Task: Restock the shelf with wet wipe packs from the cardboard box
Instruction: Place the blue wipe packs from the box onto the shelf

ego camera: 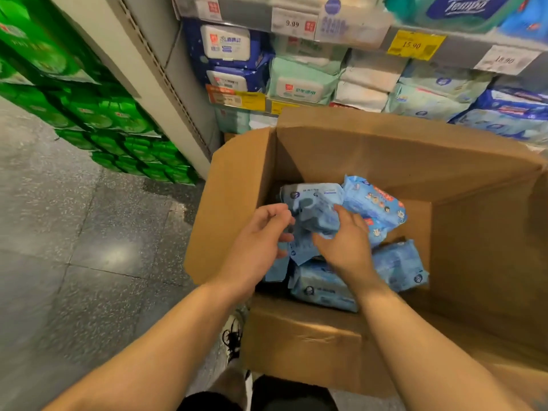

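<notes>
A grey speckled tile floor (89, 247) runs along a shop aisle, with a stack of green cartons (89, 114) well to the left of the hands and a shelf (326, 34) of stocked wipes and tissue packs beyond the fingertips, its edge carrying price tags, among them a yellow price tag (415, 44).

In the head view, an open cardboard box (459, 247) stands in front of the shelf, flaps raised, and both hands reach down into it. The left hand (261, 235) hovers with its fingers loosely curled and slightly apart; its fingertips sit at the left edge of a light blue wet wipe pack (314, 215), and whether they actually touch it cannot be told. The right hand (347, 241) lies on the same pack from the right, fingers bent over its top and thumb coming in from below, so the pack sits between thumb and fingers, gripped there.

Just beyond the right fingertips, another blue pack with cartoon figures (373, 206) leans tilted against the box's far side. Under the right wrist lies a flat pack (323, 289), and to the right of that hand a further pack (400, 265) rests on the box bottom. Below the left fingers, part of one more blue pack (275, 268) shows.

Near the bottom edge, between the forearms, a shoe (234, 336) with dark laces stands on the floor beside the box.
</notes>
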